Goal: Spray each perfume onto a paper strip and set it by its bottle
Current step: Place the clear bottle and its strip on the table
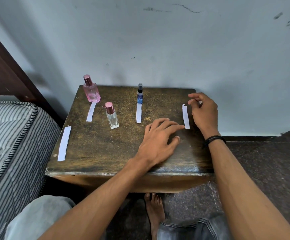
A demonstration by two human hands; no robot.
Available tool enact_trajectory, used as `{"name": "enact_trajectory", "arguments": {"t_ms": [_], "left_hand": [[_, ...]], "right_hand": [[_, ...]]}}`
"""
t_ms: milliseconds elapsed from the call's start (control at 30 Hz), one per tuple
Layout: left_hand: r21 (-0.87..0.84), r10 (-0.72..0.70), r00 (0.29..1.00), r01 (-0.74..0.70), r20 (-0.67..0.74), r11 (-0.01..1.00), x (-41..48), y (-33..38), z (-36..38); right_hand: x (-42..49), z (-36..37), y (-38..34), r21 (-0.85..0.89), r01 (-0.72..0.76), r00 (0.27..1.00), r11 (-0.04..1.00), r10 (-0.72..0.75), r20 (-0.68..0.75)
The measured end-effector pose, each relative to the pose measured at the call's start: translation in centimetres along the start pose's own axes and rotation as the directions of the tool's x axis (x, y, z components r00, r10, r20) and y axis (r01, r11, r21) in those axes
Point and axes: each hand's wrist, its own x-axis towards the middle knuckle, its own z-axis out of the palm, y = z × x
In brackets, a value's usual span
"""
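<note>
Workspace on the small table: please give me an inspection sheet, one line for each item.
Surface: worn wooden table.
Job's things: pink bottle, clear bottle, blue spray bottle, all upright; four paper strips, one at the left edge.
Clutter: nothing seen.
Hands: left hand fingertip at the right strip; right hand open beside it.
Cables: nothing seen.
Surroundings: striped mattress, scuffed wall.

Pink bottle (90,90), clear bottle (112,116), blue bottle (140,94) upright; four strips (185,116) flat.
</note>
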Motion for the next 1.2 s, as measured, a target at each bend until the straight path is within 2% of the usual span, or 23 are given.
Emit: {"name": "enact_trajectory", "arguments": {"t_ms": [67,133,200,267,300,367,433,500,633,733,833,967,1100,1200], "left_hand": [[-0.065,0.04,0.994,-0.046,-0.098,0.997,-0.6,0.2,-0.5],[-0.05,0.111,0.964,-0.127,-0.241,0.991,-1.6,0.7,-1.6],[-0.006,0.178,0.895,-0.198,-0.409,0.98,-2.8,1.0,-2.8],[-0.009,0.175,0.803,-0.22,-0.569,0.976,-4.1,0.9,-4.4],[-0.054,0.122,0.757,-0.203,-0.642,0.978,-4.6,0.7,-5.3],[-0.237,-0.106,0.66,-0.113,-0.744,0.965,-5.2,0.4,-6.9],[-0.43,-0.356,0.55,-0.006,-0.756,0.903,-5.8,-0.7,-8.4],[-0.571,-0.538,0.486,0.093,-0.689,0.816,-6.1,-2.7,-9.2],[-0.764,-0.76,0.502,0.265,-0.412,0.589,-6.2,-4.9,-10.0],[-0.768,-0.793,0.544,0.373,-0.273,0.52,-6.5,-5.1,-9.8],[-0.754,-0.777,0.581,0.391,-0.243,0.528,-6.3,-5.1,-9.8],[-0.733,-0.77,0.596,0.416,-0.227,0.538,-5.6,-4.9,-9.5],[-0.715,-0.727,0.624,0.368,-0.285,0.595,-5.5,-4.3,-8.7],[-0.689,-0.659,0.685,0.316,-0.31,0.652,-5.1,-3.4,-8.3]], "right_hand": [[-0.7,-0.2,-1.2,0.024,0.011,1.0,1.0,-0.011,-0.002],[-1.4,-0.1,-2.5,0.057,0.018,1.0,0.998,-0.018,0.006],[-2.4,0.3,-3.9,0.105,0.025,0.999,0.994,-0.029,0.039],[-3.8,1.1,-5.4,0.135,0.04,0.995,0.99,-0.053,0.089],[-4.5,1.8,-6.2,0.129,0.048,0.991,0.99,-0.064,0.121],[-5.8,3.2,-7.7,0.115,0.053,0.972,0.992,-0.078,0.222],[-7.2,4.9,-9.2,0.11,0.087,0.932,0.99,-0.12,0.341],[-8.3,6.4,-10.2,0.118,0.123,0.893,0.985,-0.162,0.42],[-9.5,8.6,-11.8,0.132,0.137,0.85,0.982,-0.185,0.493],[-9.7,9.6,-12.1,0.116,0.127,0.844,0.985,-0.169,0.508],[-9.7,10.2,-12.3,0.095,0.151,0.831,0.984,-0.178,0.527],[-10.1,10.7,-12.3,0.105,0.142,0.835,0.984,-0.176,0.522],[-9.9,10.5,-12.0,0.15,0.126,0.835,0.981,-0.186,0.518],[-8.7,9.3,-11.5,0.211,0.113,0.853,0.971,-0.204,0.48]]}}
